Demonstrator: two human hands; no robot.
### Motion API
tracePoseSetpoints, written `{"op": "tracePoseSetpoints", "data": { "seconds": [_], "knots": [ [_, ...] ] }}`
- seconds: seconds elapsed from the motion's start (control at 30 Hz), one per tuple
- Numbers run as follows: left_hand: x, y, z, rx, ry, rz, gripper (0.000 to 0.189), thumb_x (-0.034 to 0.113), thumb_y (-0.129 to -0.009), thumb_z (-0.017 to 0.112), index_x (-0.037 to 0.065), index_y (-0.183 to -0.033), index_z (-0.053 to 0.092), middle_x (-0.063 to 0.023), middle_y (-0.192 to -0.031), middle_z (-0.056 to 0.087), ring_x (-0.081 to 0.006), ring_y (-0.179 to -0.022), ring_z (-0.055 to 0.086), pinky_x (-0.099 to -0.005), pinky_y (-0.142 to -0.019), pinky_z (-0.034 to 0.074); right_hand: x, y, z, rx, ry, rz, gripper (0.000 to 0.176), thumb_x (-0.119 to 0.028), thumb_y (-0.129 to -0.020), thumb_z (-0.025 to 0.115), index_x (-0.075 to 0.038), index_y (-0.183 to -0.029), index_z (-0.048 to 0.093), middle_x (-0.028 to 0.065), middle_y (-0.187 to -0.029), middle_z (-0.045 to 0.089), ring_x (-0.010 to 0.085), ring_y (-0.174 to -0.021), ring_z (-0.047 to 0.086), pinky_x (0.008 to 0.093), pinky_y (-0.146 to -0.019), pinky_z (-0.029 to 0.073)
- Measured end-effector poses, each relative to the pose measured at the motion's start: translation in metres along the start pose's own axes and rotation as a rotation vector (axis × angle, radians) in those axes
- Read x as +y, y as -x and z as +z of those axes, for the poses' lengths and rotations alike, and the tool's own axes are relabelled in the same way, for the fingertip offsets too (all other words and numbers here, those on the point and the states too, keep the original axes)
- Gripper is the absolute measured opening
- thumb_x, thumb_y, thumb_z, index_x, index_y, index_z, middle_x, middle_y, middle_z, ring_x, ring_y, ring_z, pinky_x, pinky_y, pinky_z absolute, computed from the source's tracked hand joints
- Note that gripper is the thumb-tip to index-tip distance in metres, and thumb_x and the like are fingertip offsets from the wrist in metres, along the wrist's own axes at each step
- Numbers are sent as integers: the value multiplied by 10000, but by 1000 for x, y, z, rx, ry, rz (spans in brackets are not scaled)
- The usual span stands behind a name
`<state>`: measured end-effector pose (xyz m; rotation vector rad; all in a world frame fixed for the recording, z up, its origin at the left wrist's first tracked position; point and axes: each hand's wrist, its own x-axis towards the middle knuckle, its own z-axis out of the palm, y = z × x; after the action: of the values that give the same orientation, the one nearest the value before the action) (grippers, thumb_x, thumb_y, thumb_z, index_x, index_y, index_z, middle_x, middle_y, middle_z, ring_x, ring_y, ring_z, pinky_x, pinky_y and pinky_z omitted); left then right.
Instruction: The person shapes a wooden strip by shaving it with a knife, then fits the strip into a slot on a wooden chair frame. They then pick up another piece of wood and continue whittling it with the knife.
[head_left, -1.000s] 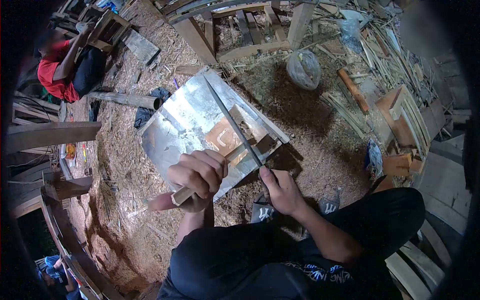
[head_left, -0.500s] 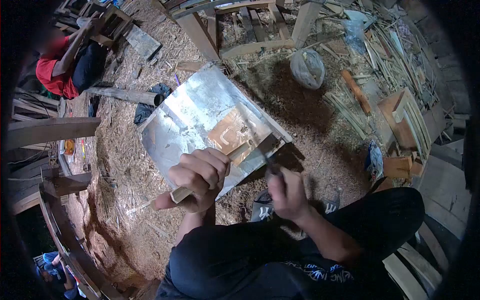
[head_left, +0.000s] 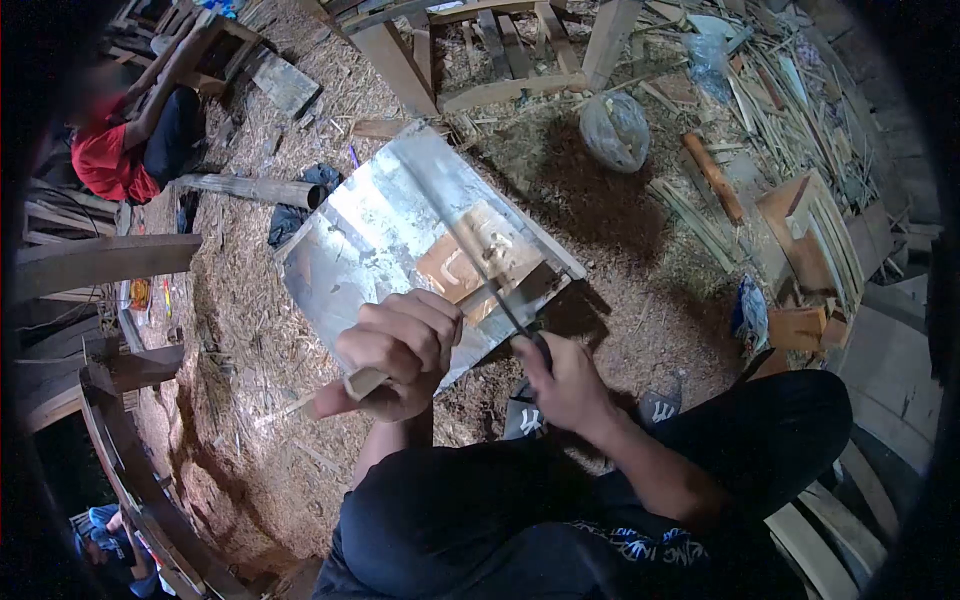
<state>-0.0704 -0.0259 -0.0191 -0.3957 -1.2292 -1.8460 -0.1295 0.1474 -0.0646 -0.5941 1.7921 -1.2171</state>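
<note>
My left hand (head_left: 400, 350) is closed around a narrow piece of wood (head_left: 365, 383), whose pale end pokes out below the fingers. In my right hand (head_left: 572, 385) is a long-bladed knife (head_left: 487, 278), gripped by its dark handle. The blade, smeared by motion, points away from me and passes over a silvery sheet-covered board (head_left: 345, 235) on the ground. On that board rests a square brown wooden block (head_left: 455, 270) with a pale curved mark, partly behind the blade.
Wood shavings cover the ground (head_left: 260, 340). A clear plastic bag (head_left: 614, 132), a brown wooden stick (head_left: 712, 178) and thin offcuts lie at right. A wooden frame (head_left: 400, 70) stands ahead. A person in a red shirt (head_left: 112, 160) sits at upper left; another person (head_left: 120, 550) is at lower left.
My right hand has moved slightly left and up, and the knife blade has swung to the left, now across the board. My left hand stays almost where it was, still holding the wood.
</note>
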Motion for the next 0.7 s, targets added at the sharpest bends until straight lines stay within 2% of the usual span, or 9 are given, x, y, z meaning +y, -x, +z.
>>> {"op": "tracePoseSetpoints", "data": {
  "seconds": [0.03, 0.27, 0.33, 0.37, 0.4, 0.47, 0.53, 0.63, 0.7],
  "knots": [
    [-1, 0, -1, 14, -3, 0, 753, 751, -927, 293, 116, -523, 281, 18, -392, 279, -115, -284, 267, -264, -324, 219, 8, -4, 0, 94, 41, -88, 485, -386, -1024, 452, 0, -739, 528, 121, -580, 503, 237, -532, 514, 414, -536, 391],
    [-3, 1, -2, 14, 3, 19, 753, 762, -920, 283, 118, -528, 287, 17, -398, 277, -119, -289, 255, -268, -326, 210, -15, 7, -13, 118, 29, -122, 507, -408, -1016, 453, 1, -724, 523, 120, -582, 517, 247, -535, 527, 406, -538, 400],
    [-1, 3, -1, 30, -7, 8, 754, 766, -918, 280, 120, -529, 286, 20, -399, 273, -118, -292, 246, -269, -327, 208, -11, 10, -19, 127, 1, -327, 536, -465, -997, 483, 10, -762, 560, 154, -579, 555, 339, -556, 616, 451, -550, 453],
    [-1, 3, -1, 32, -11, -1, 755, 770, -915, 277, 122, -529, 285, 23, -400, 270, -117, -295, 237, -270, -328, 206, -15, 10, -19, 117, -22, -357, 555, -492, -997, 474, 0, -762, 573, 134, -581, 575, 330, -557, 629, 445, -551, 468],
    [-2, 3, 0, 29, -12, -6, 755, 770, -915, 277, 122, -529, 285, 23, -400, 270, -117, -295, 237, -270, -328, 206, -10, 7, -14, 119, -27, -355, 555, -492, -997, 474, 0, -762, 573, 134, -581, 575, 330, -557, 629, 445, -551, 468],
    [-4, 0, 2, 33, -18, 12, 752, 764, -921, 270, 122, -530, 282, 27, -401, 264, -113, -297, 231, -268, -329, 204, 3, -2, -2, 56, 53, -21, 535, -426, -1011, 468, 18, -722, 544, 145, -575, 527, 285, -554, 563, 422, -544, 424],
    [-2, 0, 1, 24, -15, 11, 750, 761, -923, 273, 122, -531, 280, 28, -401, 263, -112, -297, 230, -267, -329, 205, 6, -2, -5, 67, 94, -10, 536, -424, -1009, 484, 27, -727, 547, 163, -584, 523, 290, -561, 566, 431, -562, 429],
    [-3, 0, 2, 23, -22, 11, 745, 752, -928, 282, 122, -532, 276, 30, -401, 260, -108, -298, 227, -264, -330, 202, 4, 1, -7, 52, 91, -26, 536, -487, -995, 481, 9, -826, 593, 171, -603, 598, 364, -606, 649, 456, -573, 481],
    [-3, 0, 2, 25, -29, 8, 742, 748, -931, 288, 123, -532, 275, 30, -400, 259, -106, -299, 226, -262, -331, 198, -10, 8, -12, 116, 45, -177, 490, -438, -996, 493, 12, -824, 585, 176, -603, 595, 368, -601, 645, 450, -562, 479]
  ]
}}
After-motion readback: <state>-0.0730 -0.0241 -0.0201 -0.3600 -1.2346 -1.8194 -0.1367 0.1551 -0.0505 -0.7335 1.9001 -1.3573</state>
